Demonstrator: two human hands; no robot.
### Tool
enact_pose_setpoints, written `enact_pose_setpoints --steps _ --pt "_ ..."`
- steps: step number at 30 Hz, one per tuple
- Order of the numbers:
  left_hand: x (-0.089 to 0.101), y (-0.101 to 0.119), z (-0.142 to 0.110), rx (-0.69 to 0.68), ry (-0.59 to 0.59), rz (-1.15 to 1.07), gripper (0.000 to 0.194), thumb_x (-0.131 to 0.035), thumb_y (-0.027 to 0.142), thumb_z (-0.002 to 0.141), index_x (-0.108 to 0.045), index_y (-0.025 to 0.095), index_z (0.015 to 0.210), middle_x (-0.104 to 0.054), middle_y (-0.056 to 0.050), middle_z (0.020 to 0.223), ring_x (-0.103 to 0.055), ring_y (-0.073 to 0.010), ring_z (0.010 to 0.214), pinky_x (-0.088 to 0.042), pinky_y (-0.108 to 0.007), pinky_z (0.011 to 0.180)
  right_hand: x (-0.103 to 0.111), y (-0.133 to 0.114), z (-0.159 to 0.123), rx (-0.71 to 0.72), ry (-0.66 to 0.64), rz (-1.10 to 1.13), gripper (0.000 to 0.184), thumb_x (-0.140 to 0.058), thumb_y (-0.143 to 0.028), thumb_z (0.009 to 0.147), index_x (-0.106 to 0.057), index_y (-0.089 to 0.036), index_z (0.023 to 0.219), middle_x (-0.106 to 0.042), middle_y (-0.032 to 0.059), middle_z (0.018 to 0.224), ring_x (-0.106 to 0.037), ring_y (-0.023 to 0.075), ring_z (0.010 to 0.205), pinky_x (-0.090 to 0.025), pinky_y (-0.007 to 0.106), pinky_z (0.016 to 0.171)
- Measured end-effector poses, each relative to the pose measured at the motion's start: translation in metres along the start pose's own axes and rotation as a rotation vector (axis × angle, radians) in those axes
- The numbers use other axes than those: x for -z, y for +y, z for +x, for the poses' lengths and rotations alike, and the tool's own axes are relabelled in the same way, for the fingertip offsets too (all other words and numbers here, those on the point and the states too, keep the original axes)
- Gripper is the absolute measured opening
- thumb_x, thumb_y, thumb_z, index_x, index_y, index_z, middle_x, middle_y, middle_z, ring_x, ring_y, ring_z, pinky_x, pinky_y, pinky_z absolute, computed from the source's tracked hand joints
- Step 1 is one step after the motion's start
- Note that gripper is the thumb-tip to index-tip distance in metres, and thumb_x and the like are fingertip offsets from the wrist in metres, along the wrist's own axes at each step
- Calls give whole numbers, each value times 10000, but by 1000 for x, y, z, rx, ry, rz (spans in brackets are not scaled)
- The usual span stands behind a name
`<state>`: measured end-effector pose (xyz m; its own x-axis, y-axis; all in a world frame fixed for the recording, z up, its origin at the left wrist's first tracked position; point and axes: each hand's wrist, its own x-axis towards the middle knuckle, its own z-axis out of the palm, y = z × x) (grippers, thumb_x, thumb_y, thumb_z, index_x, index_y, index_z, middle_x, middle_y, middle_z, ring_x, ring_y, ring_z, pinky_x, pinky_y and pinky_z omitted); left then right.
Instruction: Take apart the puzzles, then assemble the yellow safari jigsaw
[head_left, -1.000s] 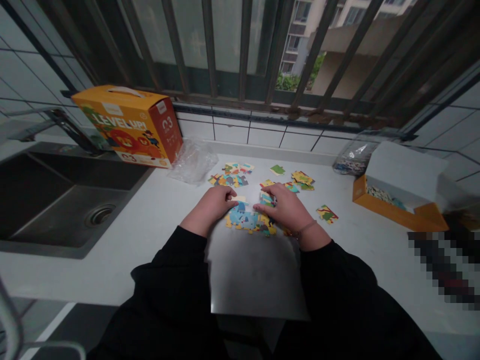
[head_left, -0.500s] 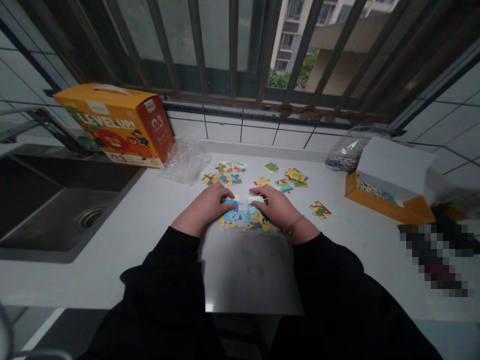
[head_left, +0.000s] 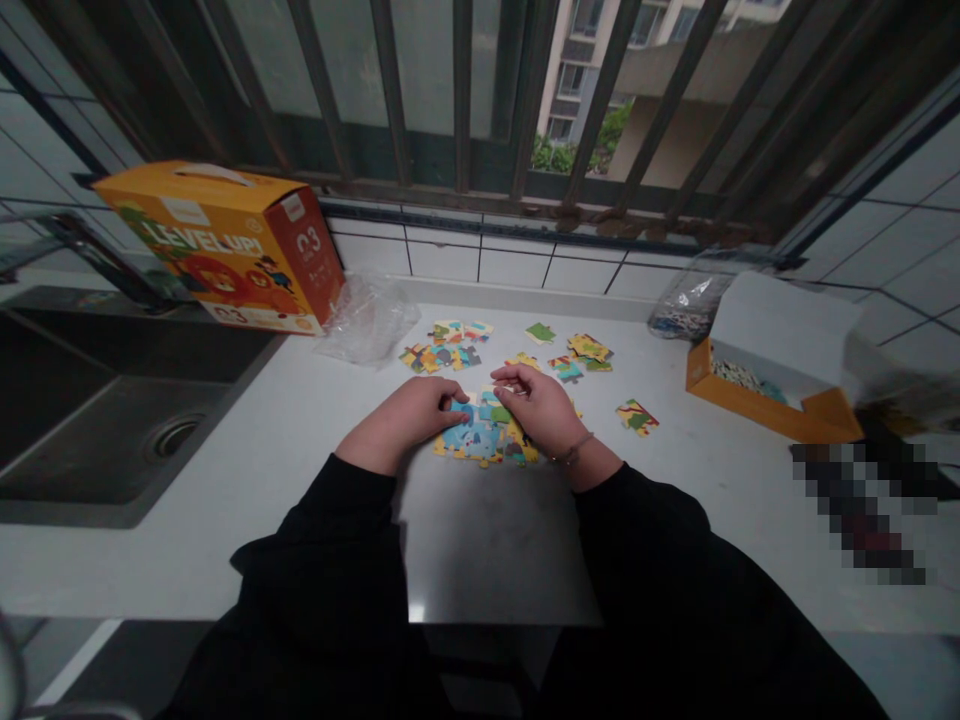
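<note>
A partly joined jigsaw puzzle [head_left: 472, 440], mostly blue with yellow edging, lies flat on the white counter between my hands. My left hand [head_left: 416, 415] is curled at its upper left, thumb and fingers closed on a puzzle piece at that corner. From the right, my right hand [head_left: 538, 408] reaches over the puzzle, its thumb and forefinger pinching a pale jigsaw piece at the top edge. The fingers partly hide both held pieces. Just beyond the hands lie loose jigsaw pieces [head_left: 441, 357], and one more piece [head_left: 637, 417] rests to the right.
An orange carton [head_left: 225, 255] with a handle stands back left, beside a crumpled clear plastic bag [head_left: 367, 320] and the sink [head_left: 142, 500]. Back right are an open orange box [head_left: 772, 400] with pieces inside and another plastic bag [head_left: 682, 300]. A barred window is behind.
My right hand has shifted left with its pale piece, closing the gap to the piece by my left hand. A green part of the puzzle now shows below it. My left hand stays nearly still.
</note>
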<state>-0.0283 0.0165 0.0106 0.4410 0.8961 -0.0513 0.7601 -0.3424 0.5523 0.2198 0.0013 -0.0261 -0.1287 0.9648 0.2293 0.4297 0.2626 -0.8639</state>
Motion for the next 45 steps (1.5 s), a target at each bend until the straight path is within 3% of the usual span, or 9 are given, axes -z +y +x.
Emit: enact_pose_setpoints --steps 3,13,21,24,29,33,35,39,45 --pt "2 2 -1 13 -16 -6 277 -816 374 885 -856 218 1111 -726 -16 788 -625 -209 756 -431 -321 730 -1 -2 0 17 -10 -100 210 -753 -299 990 -804 -257 1189 -816 42 1070 -728 206 901 -611 382 918" --pt "4 6 -3 18 -17 22 251 -812 361 899 -847 213 1100 -732 -19 818 -613 -208 751 -418 -329 733 -1 -4 5 244 -175 -439 186 -826 -174 979 -801 -200 1162 -795 103 1158 -702 272 1158 -507 439 1110" --pt "-10 17 1 -112 -8 36 207 -812 325 949 -840 193 1105 -751 -42 873 -636 -218 801 -423 -329 758 -4 -6 5 245 -231 -487 115 -802 -149 1011 -813 -198 1114 -799 86 1119 -700 252 1104 -509 393 1052" --pt "-12 17 3 -116 -17 48 241 -818 330 948 -844 195 1146 -753 -43 878 -638 -219 804 -432 -331 771 2 -9 6 239 -182 -477 101 -757 -161 1045 -815 -197 1119 -814 93 1133 -707 258 1124 -506 392 1055" --pt "-7 12 3 -30 -42 45 242 -811 326 945 -856 199 1146 -745 -34 829 -635 -216 761 -432 -341 751 30 -8 2 169 33 -488 148 -677 -167 1071 -811 -196 1127 -818 108 1147 -718 265 1106 -523 408 1030" --pt "-6 11 1 -84 7 97 141 -809 309 940 -848 198 1017 -766 -69 904 -676 -248 852 -490 -377 827 48 -3 -13 209 -131 -541 77 -769 -270 1039 -817 -215 1064 -810 90 1115 -718 276 1106 -524 423 1033" --pt "-7 12 0 -175 62 112 88 -807 272 939 -830 201 985 -778 -89 1006 -703 -272 980 -527 -402 922 50 0 -20 224 -208 -571 150 -823 -329 1013 -813 -217 1112 -799 99 1179 -711 287 1137 -524 438 1054" --pt "-13 14 2 -366 98 69 169 -797 286 988 -821 218 1140 -778 -99 1205 -692 -289 1208 -525 -450 1115 51 7 -25 196 -261 -605 311 -886 -394 970 -791 -232 1219 -775 119 1319 -692 308 1231 -523 467 1101" --pt "-14 6 6 -275 54 117 102 -799 255 978 -843 232 1068 -786 -90 1207 -706 -295 1187 -540 -482 1123 56 11 -22 164 -290 -614 296 -909 -380 956 -789 -247 1192 -785 98 1342 -697 309 1245 -518 485 1122"
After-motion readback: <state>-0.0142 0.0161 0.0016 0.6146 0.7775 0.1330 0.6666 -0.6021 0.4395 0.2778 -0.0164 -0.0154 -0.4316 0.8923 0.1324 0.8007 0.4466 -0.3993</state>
